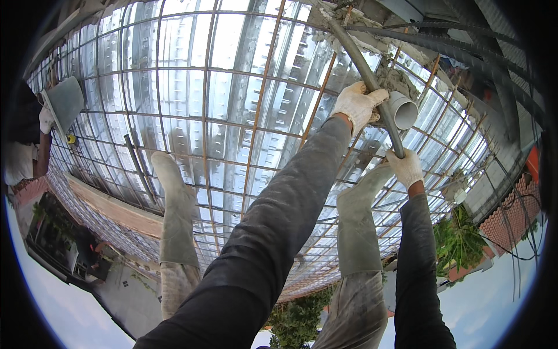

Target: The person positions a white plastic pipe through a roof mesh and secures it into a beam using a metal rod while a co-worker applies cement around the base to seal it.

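At far left, another person's gloved hand (46,119) holds a grey trowel-like tool (65,102) at the edge of a shiny corrugated metal deck (192,70) overlaid with a rusty rebar grid (258,110). Two grey rubber boots (174,203) stand on the grid. The left hand (360,103), in a white glove, is closed around a long grey bar (372,81), beside a grey pipe end (403,110). The gloved right hand (406,167) grips the bar's lower end, arm outstretched.

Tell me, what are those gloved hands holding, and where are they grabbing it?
Both hold the long grey pipe. The left hand grips it partway along, beside a short white pipe piece; the right hand grips its lower end.
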